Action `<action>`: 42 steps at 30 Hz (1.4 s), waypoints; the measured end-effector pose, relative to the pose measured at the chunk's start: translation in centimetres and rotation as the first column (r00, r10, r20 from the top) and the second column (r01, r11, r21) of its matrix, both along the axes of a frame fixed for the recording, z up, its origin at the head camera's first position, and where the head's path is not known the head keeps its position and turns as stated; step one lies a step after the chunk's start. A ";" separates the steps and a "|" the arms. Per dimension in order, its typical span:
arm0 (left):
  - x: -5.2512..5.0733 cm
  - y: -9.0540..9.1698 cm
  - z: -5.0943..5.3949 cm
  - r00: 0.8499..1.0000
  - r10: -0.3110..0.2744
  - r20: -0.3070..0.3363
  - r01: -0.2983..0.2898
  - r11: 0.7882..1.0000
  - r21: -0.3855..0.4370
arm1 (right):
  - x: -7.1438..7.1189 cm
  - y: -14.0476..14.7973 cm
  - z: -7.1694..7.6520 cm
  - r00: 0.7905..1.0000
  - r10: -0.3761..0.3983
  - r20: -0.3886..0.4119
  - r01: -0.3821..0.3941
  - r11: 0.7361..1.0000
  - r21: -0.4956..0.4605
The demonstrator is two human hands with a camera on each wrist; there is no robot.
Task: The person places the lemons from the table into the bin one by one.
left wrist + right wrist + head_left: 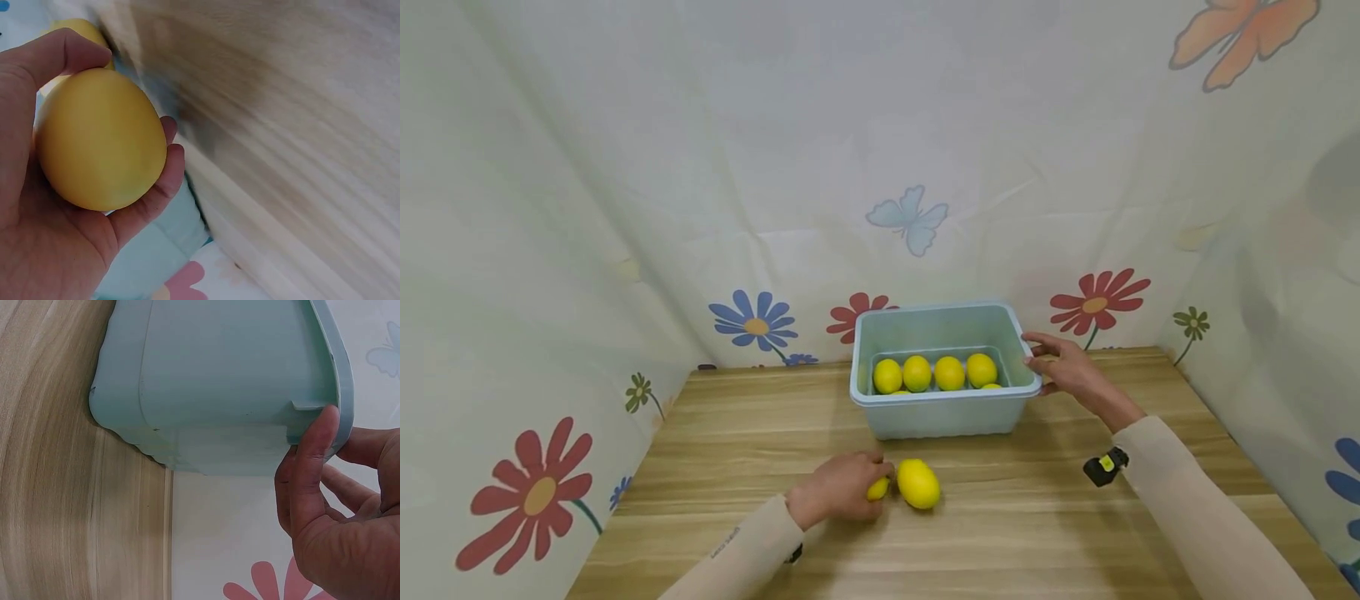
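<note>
My left hand (842, 487) is low over the table, its fingers and thumb curled round a yellow lemon (103, 140). Just right of it a second lemon (918, 483) lies on the wood; part of it shows behind the thumb in the left wrist view. Behind them stands a pale blue-green plastic bin (947, 418) with several lemons (950, 373) in a row inside, others partly hidden by the front wall. At the bin's right end my right hand (1071, 375) grips the rim (345, 381), fingers curled against it from outside.
The wood-grain table (1000, 542) runs back to a pale cloth wall (820, 167) printed with flowers and butterflies. Cloth also hangs along the left and right sides. The bin is close to the back wall. A small black wrist camera (1105, 467) sits at my right cuff.
</note>
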State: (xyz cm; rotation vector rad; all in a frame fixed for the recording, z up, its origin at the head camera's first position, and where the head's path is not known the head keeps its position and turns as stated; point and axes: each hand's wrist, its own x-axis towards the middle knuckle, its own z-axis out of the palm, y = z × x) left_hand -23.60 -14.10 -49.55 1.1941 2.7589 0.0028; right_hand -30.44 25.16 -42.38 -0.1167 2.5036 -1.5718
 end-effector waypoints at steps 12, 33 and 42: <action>0.0 -0.3 2.6 0.999 0.035 0.014 -0.035 0.999 -0.007 | -0.2 0.2 -0.3 1.000 -0.001 0.008 0.001 1.000 -0.002; -0.3 0.9 9.3 0.988 -0.016 -0.156 0.029 0.996 0.082 | -0.3 0.2 -0.3 1.000 -0.004 0.015 0.004 1.000 0.003; -1.8 1.9 11.8 0.981 -0.031 -0.190 0.053 0.992 0.112 | -0.4 0.4 -0.4 1.000 -0.001 0.016 0.001 1.000 -0.004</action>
